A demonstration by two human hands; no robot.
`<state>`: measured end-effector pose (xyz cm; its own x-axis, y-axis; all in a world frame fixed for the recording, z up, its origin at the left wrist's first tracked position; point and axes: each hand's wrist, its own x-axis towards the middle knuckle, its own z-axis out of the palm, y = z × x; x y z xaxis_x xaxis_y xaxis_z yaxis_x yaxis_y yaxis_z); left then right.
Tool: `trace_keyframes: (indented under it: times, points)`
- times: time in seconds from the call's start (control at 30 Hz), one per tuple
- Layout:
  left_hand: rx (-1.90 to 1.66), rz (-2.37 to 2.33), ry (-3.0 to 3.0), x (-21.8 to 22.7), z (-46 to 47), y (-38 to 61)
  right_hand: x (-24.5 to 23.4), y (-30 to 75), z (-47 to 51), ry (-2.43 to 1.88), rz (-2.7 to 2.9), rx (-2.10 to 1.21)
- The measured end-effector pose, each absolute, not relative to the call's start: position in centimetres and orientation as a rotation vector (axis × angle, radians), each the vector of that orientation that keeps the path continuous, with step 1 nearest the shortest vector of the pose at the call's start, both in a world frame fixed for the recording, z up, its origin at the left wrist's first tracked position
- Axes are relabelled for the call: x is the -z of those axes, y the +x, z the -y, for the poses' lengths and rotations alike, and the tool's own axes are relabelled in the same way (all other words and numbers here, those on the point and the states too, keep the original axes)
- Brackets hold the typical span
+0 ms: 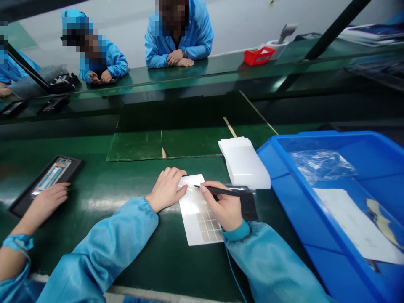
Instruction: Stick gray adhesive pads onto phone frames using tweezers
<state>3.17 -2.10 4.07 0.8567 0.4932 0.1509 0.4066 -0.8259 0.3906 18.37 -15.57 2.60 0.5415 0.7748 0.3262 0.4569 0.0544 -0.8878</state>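
Note:
A white sheet of stickers [191, 223] lies on the green table, with a grid of pale grey rectangles on its right part. My left hand [168, 188] rests flat at the sheet's upper left edge, fingers stretched out and thumb on the paper. Black tweezers [222, 191] are pinched in my right hand [225, 208], their tip pointing left over the top of the sheet. That hand covers part of the grid. Under and behind my right wrist lies a black flat piece [250, 206], partly hidden. Whether the tip touches a sticker I cannot tell.
A stack of white sheets [244, 162] sits beyond my right hand. The blue bin [284, 185] on the right holds clear plastic and paper. At left, a co-worker's hand [52, 200] touches a black tray [23, 202] with a device. Several people in blue sit across the bench.

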Motion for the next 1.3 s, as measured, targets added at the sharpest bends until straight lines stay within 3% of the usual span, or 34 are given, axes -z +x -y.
trace_keyframes:
  times: [1.3]
  points:
    - [-0.521,-0.526,2.579,-3.86,2.09,2.98,-2.57,18.48,15.83,-1.497,1.23,-0.509]
